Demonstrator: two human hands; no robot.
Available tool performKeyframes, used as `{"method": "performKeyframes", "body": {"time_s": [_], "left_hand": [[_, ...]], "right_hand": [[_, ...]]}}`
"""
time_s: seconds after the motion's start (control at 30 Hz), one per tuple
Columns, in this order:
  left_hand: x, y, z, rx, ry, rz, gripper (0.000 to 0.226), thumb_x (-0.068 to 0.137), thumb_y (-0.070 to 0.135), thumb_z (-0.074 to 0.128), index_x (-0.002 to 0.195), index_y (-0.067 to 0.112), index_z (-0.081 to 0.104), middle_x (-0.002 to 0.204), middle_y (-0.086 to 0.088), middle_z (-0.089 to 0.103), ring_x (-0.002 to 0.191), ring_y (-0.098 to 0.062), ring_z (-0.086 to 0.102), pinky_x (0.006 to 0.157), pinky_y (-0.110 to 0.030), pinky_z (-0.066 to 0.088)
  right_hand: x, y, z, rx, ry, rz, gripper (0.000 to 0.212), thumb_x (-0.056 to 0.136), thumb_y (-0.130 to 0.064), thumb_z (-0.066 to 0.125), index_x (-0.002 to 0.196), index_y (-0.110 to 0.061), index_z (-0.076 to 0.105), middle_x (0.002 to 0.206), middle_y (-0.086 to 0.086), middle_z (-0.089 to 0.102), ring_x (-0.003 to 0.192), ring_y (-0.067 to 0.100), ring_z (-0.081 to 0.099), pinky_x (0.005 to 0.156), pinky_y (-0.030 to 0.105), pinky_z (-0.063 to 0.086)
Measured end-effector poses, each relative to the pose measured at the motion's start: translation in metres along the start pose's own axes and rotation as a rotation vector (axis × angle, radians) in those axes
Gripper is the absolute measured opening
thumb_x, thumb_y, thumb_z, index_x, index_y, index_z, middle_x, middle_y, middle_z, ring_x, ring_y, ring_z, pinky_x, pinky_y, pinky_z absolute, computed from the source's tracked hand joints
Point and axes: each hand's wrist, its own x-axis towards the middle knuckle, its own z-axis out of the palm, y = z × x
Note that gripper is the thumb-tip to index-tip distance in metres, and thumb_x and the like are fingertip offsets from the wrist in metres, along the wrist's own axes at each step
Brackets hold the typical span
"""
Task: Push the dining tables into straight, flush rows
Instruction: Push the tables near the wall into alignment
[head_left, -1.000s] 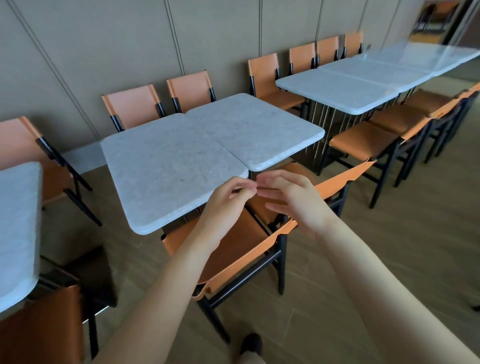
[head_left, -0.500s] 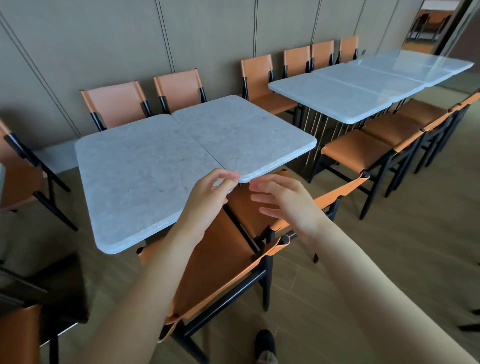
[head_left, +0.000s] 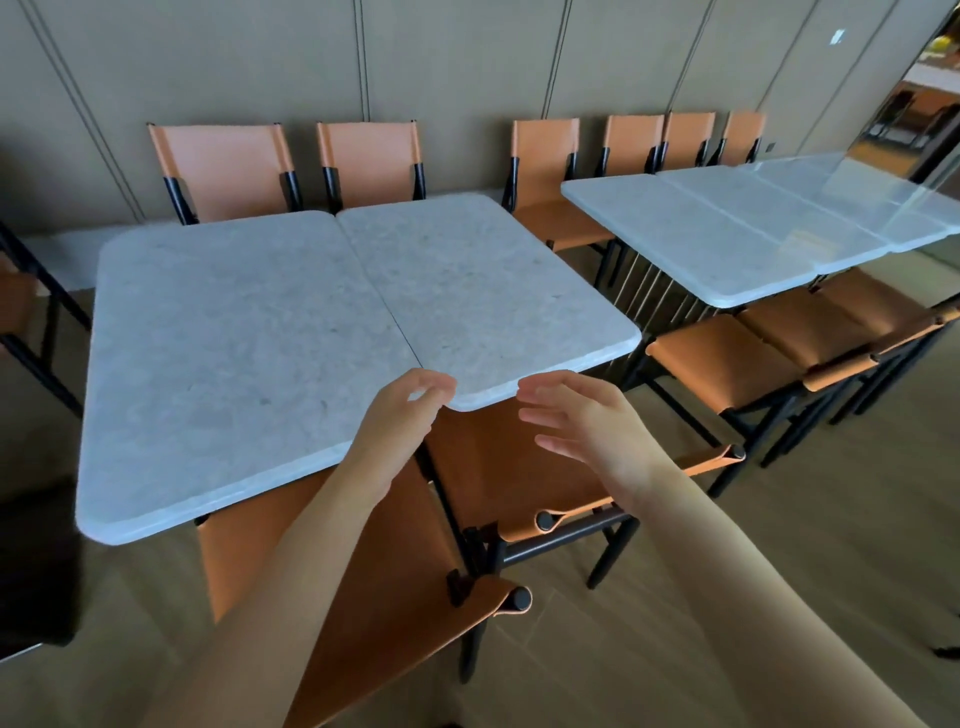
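Observation:
Two pale stone dining tables stand side by side in front of me: a left table (head_left: 228, 364) and a right table (head_left: 488, 291). They meet along a thin dark seam, and the left table's near edge sits closer to me than the right one's. My left hand (head_left: 400, 421) is at the near left corner of the right table, with the fingers curled at the seam; whether it touches the edge is unclear. My right hand (head_left: 587, 426) hovers open just below the right table's near edge, fingers spread, holding nothing.
Two orange leather chairs (head_left: 519, 483) with black frames sit tucked under the near side, right below my hands. More orange chairs (head_left: 223, 166) line the wall. A second row of tables (head_left: 727, 234) with chairs runs off to the right. Wooden floor lies to my right.
I have come closer to the two tables and both hands have reached forward to the right table's near edge. My hands have spread apart from each other.

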Motion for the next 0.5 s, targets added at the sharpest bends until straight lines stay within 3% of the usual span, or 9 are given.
{"method": "performKeyframes", "body": {"time_s": [0.37, 0.5], "left_hand": [[0.027, -0.024, -0.018, 0.008, 0.143, -0.073, 0.012, 0.095, 0.036, 0.06, 0.095, 0.037, 0.072, 0.119, 0.014, 0.067, 0.116, -0.01, 0.062, 0.102, -0.037, 0.05], [0.033, -0.034, -0.017, 0.027, 0.216, -0.114, 0.013, 0.097, 0.036, 0.059, 0.095, 0.035, 0.072, 0.116, 0.016, 0.067, 0.116, -0.009, 0.061, 0.108, -0.042, 0.048]], "right_hand": [[0.066, 0.009, 0.02, -0.061, -0.128, -0.003, 0.019, 0.1, -0.026, 0.056, 0.104, -0.028, 0.074, 0.11, -0.014, 0.073, 0.099, 0.001, 0.07, 0.101, 0.038, 0.054], [0.089, 0.015, 0.031, -0.094, -0.223, -0.005, 0.02, 0.102, -0.027, 0.054, 0.107, -0.027, 0.073, 0.116, -0.013, 0.071, 0.106, 0.003, 0.067, 0.102, 0.037, 0.052]]}}
